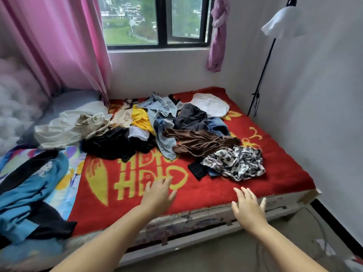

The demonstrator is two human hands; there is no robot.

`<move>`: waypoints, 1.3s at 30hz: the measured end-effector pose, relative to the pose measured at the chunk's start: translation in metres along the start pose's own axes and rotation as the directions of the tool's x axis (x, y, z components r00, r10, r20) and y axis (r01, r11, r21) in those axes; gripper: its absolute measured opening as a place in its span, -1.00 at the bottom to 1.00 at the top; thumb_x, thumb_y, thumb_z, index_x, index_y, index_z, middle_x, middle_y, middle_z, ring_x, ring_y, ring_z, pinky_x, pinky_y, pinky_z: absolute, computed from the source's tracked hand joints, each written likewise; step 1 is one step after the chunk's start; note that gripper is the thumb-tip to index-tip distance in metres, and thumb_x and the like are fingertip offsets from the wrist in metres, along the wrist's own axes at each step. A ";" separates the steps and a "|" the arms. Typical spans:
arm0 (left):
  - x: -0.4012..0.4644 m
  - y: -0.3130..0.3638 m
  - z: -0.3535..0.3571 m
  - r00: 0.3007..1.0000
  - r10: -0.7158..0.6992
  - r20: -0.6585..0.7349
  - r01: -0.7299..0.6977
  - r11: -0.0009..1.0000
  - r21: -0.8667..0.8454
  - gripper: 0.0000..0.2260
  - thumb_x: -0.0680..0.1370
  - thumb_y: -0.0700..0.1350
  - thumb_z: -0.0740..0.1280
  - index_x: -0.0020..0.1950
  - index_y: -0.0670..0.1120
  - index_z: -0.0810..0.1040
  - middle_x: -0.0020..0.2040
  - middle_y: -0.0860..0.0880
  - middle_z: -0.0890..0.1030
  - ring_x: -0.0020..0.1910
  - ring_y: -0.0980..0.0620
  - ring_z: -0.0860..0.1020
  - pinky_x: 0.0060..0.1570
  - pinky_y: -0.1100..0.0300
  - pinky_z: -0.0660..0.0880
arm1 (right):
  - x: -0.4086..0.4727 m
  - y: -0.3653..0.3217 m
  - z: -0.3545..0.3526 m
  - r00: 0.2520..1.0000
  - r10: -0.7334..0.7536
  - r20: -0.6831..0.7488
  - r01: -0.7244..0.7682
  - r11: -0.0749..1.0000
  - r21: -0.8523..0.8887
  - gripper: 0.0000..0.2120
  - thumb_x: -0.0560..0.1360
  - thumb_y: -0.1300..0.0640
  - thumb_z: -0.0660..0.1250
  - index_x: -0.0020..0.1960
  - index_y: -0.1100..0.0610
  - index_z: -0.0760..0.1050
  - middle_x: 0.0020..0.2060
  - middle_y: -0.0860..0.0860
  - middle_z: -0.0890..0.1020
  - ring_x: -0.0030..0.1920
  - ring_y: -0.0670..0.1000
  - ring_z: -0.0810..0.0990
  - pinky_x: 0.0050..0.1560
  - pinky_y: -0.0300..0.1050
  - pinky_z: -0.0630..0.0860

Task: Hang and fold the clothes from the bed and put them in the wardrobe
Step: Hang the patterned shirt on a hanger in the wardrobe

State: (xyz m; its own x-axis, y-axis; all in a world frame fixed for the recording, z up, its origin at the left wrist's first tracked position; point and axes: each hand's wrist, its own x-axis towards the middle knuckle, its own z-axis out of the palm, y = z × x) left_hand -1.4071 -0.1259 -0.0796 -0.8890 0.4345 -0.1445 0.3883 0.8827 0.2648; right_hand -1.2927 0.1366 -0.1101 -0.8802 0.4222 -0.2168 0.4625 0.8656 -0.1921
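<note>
— Where are the clothes?

— In a loose heap [169, 130] on the far half of the red blanket [275, 173] — a brown top [200, 142] in the middle, a black-and-white patterned piece [235, 163] nearest on the right, a denim shirt [163, 122] and black garment [114, 144] to the left.

— And the hands?

— Both reach over the near edge of the bed. The left hand [158, 193] hovers above the yellow lettering, fingers straight and slightly apart; the right hand [248, 207] has its fingers spread. Neither holds anything.
</note>
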 end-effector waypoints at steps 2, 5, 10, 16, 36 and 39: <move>0.047 0.007 -0.007 0.999 0.044 0.017 -0.044 0.998 0.033 -0.52 0.63 0.14 0.07 0.51 0.00 0.18 0.43 -0.04 0.34 0.40 -0.04 0.30 0.41 -0.04 0.17 | 0.028 0.005 -0.010 0.999 0.053 -0.003 -0.053 0.998 0.018 -0.50 0.63 -0.04 0.06 0.54 -0.01 0.07 0.54 -0.01 0.09 0.54 0.00 -0.03 0.44 0.34 -0.08; 0.100 0.029 0.005 0.989 0.116 0.087 -0.122 0.990 0.068 -0.55 0.62 0.13 0.08 0.48 0.00 0.22 0.38 -0.04 0.38 0.36 -0.05 0.35 0.38 -0.03 0.20 | 0.059 0.026 -0.015 0.992 0.127 0.013 -0.127 0.992 0.026 -0.50 0.63 -0.03 0.06 0.53 -0.01 0.07 0.54 -0.01 0.09 0.55 0.01 -0.03 0.45 0.33 -0.08; 0.182 0.080 0.043 0.952 0.229 0.204 -0.248 0.966 0.077 -0.54 0.61 0.12 0.10 0.49 0.01 0.19 0.35 -0.02 0.39 0.35 -0.04 0.35 0.35 -0.01 0.19 | 0.126 0.082 -0.021 0.967 0.242 0.077 -0.244 0.970 0.010 -0.51 0.63 -0.02 0.05 0.54 -0.01 0.07 0.54 0.00 0.08 0.55 0.02 -0.04 0.45 0.33 -0.07; 0.300 0.138 0.096 0.945 0.190 0.266 -0.193 0.981 -0.016 -0.54 0.61 0.12 0.12 0.49 0.03 0.19 0.34 -0.02 0.41 0.34 -0.04 0.37 0.37 -0.01 0.23 | 0.243 0.144 -0.009 0.922 0.305 0.239 -0.320 0.947 0.025 -0.51 0.63 0.00 0.08 0.53 -0.01 0.08 0.53 0.02 0.11 0.53 0.05 0.07 0.45 0.33 -0.05; 0.519 0.211 0.344 0.882 0.123 0.455 -0.161 0.986 0.044 -0.73 0.61 0.00 0.20 0.29 0.07 0.50 0.58 -0.09 -0.17 0.55 -0.03 -0.16 0.42 -0.08 0.14 | 0.553 0.265 0.149 0.865 0.277 0.419 -0.367 0.918 0.150 -0.40 0.59 -0.01 0.23 0.53 0.10 0.07 0.55 0.11 -0.02 0.52 0.16 0.03 0.46 0.08 0.16; 0.520 0.200 0.346 0.905 0.198 0.376 -0.153 0.977 -0.148 -0.79 0.62 -0.10 0.22 0.07 -0.02 0.65 0.55 -0.05 0.15 0.54 -0.01 0.09 0.37 0.08 0.23 | 0.550 0.276 0.165 0.886 0.236 0.399 -0.302 0.947 0.110 -0.68 0.59 0.09 0.22 0.30 0.18 0.36 0.46 0.12 0.19 0.42 0.16 0.23 0.32 0.06 0.33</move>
State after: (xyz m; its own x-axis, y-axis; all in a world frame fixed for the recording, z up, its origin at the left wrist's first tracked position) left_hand -1.7075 0.3382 -0.4321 -0.6364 0.6356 -0.4371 0.4792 0.7698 0.4216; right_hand -1.6316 0.5633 -0.4398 -0.6284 0.4709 -0.6191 0.7153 0.6625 -0.2222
